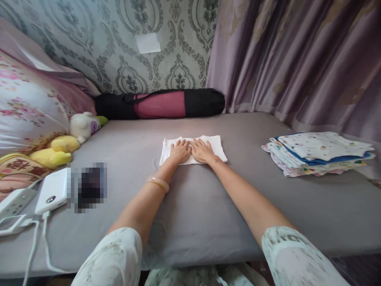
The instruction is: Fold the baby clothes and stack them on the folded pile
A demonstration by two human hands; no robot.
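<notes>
A white folded cloth point(218, 149) lies flat on the grey sheet in front of me. My left hand point(180, 151) rests palm down on its left half, fingers stretched out. Beside it my right hand point(202, 150) presses flat on the middle of the cloth, fingers also extended. The two hands nearly touch at the thumbs and cover the cloth's centre. To the right stands a stack of folded printed cloths point(324, 147), apart from both hands.
A black and pink long bag point(160, 104) lies along the wall. At left are plush toys point(85, 126), a floral pillow point(26, 107), a white power bank point(55, 190), a power strip point(14, 202) with cables, and a blurred-out dark object point(91, 186). Purple curtains point(268, 59) hang at right.
</notes>
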